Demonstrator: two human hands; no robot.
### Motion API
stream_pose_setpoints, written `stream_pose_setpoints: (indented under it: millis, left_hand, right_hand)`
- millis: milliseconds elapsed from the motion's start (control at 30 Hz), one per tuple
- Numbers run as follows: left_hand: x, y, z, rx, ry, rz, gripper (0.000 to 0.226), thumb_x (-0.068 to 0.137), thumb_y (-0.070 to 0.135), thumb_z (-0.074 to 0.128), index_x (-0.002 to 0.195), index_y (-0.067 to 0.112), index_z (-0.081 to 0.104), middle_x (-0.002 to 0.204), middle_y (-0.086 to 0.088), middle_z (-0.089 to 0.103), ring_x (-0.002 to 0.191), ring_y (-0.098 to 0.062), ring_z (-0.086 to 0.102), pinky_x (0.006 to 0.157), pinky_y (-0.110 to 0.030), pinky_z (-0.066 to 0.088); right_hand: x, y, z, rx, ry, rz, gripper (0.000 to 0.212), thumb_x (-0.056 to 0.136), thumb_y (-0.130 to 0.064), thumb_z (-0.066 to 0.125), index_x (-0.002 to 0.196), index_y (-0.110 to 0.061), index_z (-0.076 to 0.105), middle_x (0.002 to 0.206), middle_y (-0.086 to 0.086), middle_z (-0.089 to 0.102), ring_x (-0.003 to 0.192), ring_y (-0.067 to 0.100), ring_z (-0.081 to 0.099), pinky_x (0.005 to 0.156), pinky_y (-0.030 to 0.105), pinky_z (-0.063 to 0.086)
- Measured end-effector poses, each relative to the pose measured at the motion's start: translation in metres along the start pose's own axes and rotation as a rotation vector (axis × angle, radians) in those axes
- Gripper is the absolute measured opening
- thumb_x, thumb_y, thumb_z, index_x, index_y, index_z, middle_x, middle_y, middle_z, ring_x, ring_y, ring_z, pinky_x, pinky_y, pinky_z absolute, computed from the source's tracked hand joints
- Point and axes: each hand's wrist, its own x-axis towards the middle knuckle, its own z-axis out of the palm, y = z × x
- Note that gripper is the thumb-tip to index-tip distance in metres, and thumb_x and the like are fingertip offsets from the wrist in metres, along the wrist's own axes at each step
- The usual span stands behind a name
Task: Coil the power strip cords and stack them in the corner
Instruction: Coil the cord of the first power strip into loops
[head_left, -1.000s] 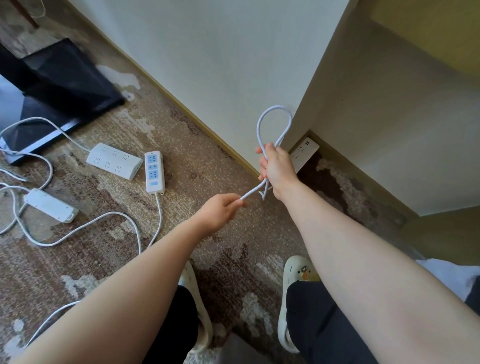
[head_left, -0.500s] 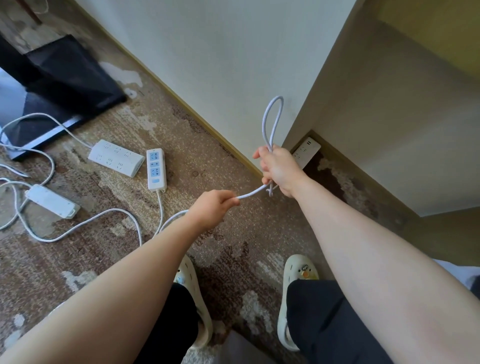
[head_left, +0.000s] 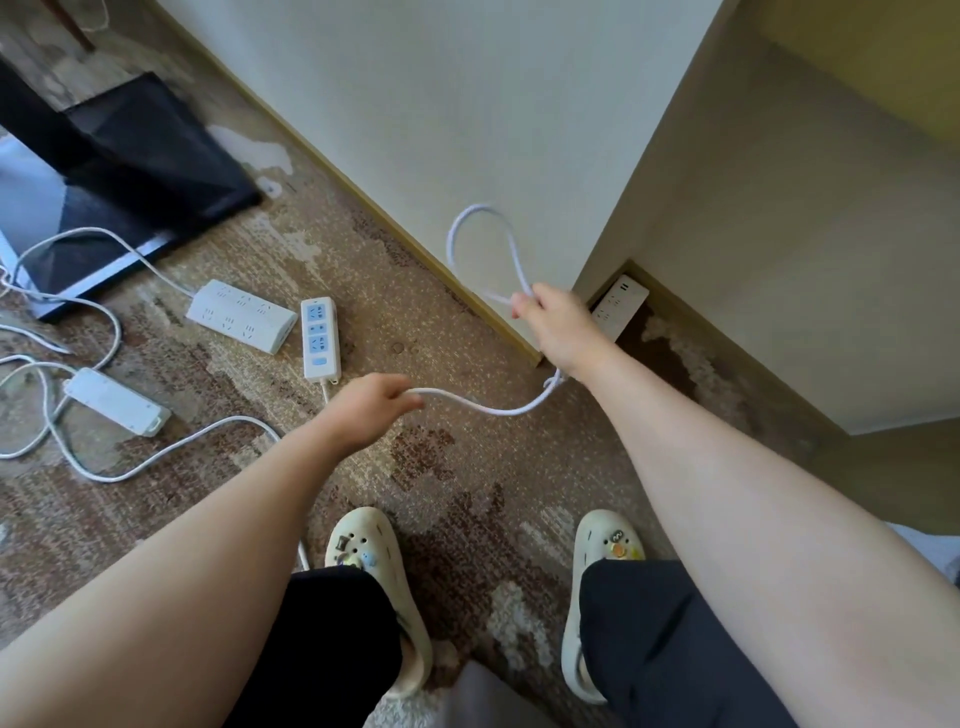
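A white cord (head_left: 483, 408) is held between both hands above the carpet (head_left: 441, 338). The right hand (head_left: 558, 325) is closed around the cord, its grip pinching the gathered base of a loop (head_left: 480, 244) that stands up in front of the wall (head_left: 467, 104). From under that hand the cord sags in a slack curve to the left hand (head_left: 371, 410), whose grip is curled around it, the fingertips pinched on the strand.

A white strip (head_left: 621, 306) lies on the floor in the corner, just behind the right hand, partly hidden by it. Whether the held cord belongs to this strip cannot be told.

Three more strips are seen on the carpet to the left. A strip with blue sockets (head_left: 320, 338) lies nearest the left hand, its cord leaving the near end toward the person. A wide strip (head_left: 240, 316) lies just beside it on the left, close but whether touching cannot be told. A plain strip (head_left: 117, 401) lies further left, among loose cords (head_left: 171, 449) sprawled uncoiled over the carpet.

A black stand (head_left: 130, 171) rests on the floor at upper left. Cream clogs (head_left: 384, 587) and dark trousers (head_left: 670, 639) are visible at the bottom.
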Motion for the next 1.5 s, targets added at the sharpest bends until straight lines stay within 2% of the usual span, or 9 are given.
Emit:
stream_pose_setpoints:
  millis: [167, 400, 800, 1000, 1100, 1200, 1333, 1433, 1500]
  left_hand:
    - [0.002, 0.044, 0.026, 0.137, -0.088, 0.153, 0.023, 0.098, 0.035, 0.049, 0.093, 0.026, 0.069, 0.069, 0.011, 0.059, 0.059, -0.008, 0.051, 0.053, -0.027, 0.038]
    - [-0.007, -0.012, 0.019, 0.076, -0.201, -0.028, 0.024, 0.102, 0.031, 0.042, 0.108, 0.031, 0.065, 0.075, 0.004, 0.059, 0.067, -0.014, 0.052, 0.067, -0.032, 0.045]
    - [-0.041, -0.091, -0.027, -0.132, -0.06, -0.21, 0.019, 0.097, 0.024, 0.055, 0.09, 0.025, 0.073, 0.08, 0.001, 0.063, 0.075, -0.016, 0.053, 0.067, -0.025, 0.041]
    - [-0.061, -0.118, -0.042, -0.161, -0.038, -0.328, 0.022, 0.098, 0.024, 0.053, 0.086, 0.023, 0.072, 0.077, -0.009, 0.059, 0.075, -0.024, 0.05, 0.07, -0.032, 0.042]
    - [-0.041, -0.08, -0.049, -0.103, 0.055, -0.215, 0.019, 0.096, 0.03, 0.055, 0.088, 0.025, 0.071, 0.077, -0.011, 0.063, 0.058, -0.015, 0.045, 0.059, -0.028, 0.042]
    - [-0.02, -0.014, -0.038, -0.017, 0.016, -0.023, 0.017, 0.095, 0.034, 0.055, 0.085, 0.032, 0.069, 0.066, 0.006, 0.058, 0.049, -0.003, 0.042, 0.052, -0.019, 0.036]
    - [-0.008, 0.061, -0.011, 0.075, -0.042, 0.258, 0.018, 0.096, 0.032, 0.055, 0.092, 0.024, 0.071, 0.079, 0.004, 0.064, 0.069, -0.012, 0.055, 0.065, -0.029, 0.043]
    - [0.003, 0.094, -0.004, 0.078, 0.14, 0.376, 0.02, 0.094, 0.03, 0.058, 0.089, 0.016, 0.072, 0.08, 0.001, 0.066, 0.073, -0.017, 0.059, 0.069, -0.032, 0.046]
    - [0.008, 0.099, -0.002, 0.13, 0.229, 0.327, 0.02, 0.092, 0.032, 0.06, 0.081, 0.021, 0.072, 0.076, 0.005, 0.066, 0.07, -0.015, 0.059, 0.067, -0.035, 0.049]
  right_hand:
    - [-0.001, -0.002, 0.019, -0.09, -0.025, -0.023, 0.031, 0.106, -0.031, 0.042, 0.08, -0.019, 0.053, 0.067, -0.004, 0.047, 0.053, 0.012, 0.039, 0.047, 0.023, 0.03]
    - [0.007, 0.012, -0.017, -0.044, 0.151, -0.039, 0.03, 0.106, -0.03, 0.039, 0.079, -0.021, 0.048, 0.068, -0.001, 0.044, 0.06, 0.015, 0.039, 0.06, 0.033, 0.032]
    - [0.009, 0.024, -0.03, -0.071, 0.264, -0.063, 0.032, 0.103, -0.036, 0.039, 0.074, -0.026, 0.044, 0.068, -0.003, 0.046, 0.06, 0.015, 0.04, 0.058, 0.033, 0.034]
    - [0.008, 0.026, -0.044, -0.084, 0.324, -0.058, 0.033, 0.102, -0.037, 0.04, 0.071, -0.026, 0.042, 0.065, -0.004, 0.045, 0.056, 0.012, 0.038, 0.055, 0.032, 0.033]
    - [0.008, 0.021, -0.033, -0.138, 0.25, -0.061, 0.032, 0.104, -0.036, 0.039, 0.075, -0.025, 0.045, 0.068, -0.001, 0.048, 0.06, 0.016, 0.042, 0.057, 0.034, 0.036]
    - [0.007, 0.009, -0.011, -0.152, 0.155, -0.078, 0.031, 0.105, -0.035, 0.038, 0.084, -0.015, 0.05, 0.071, 0.0, 0.053, 0.062, 0.017, 0.046, 0.06, 0.037, 0.038]
    - [0.002, -0.01, 0.009, -0.09, 0.043, -0.096, 0.028, 0.107, -0.033, 0.038, 0.085, -0.023, 0.053, 0.069, -0.012, 0.065, 0.051, 0.001, 0.052, 0.055, 0.027, 0.045]
    - [-0.004, -0.017, 0.015, 0.028, -0.02, -0.085, 0.028, 0.107, -0.027, 0.04, 0.082, -0.019, 0.051, 0.069, -0.003, 0.062, 0.048, 0.0, 0.056, 0.047, 0.015, 0.043]
    - [-0.008, -0.017, 0.013, 0.09, -0.074, -0.029, 0.029, 0.107, -0.026, 0.04, 0.085, -0.012, 0.052, 0.068, 0.0, 0.059, 0.047, 0.006, 0.06, 0.046, 0.021, 0.047]
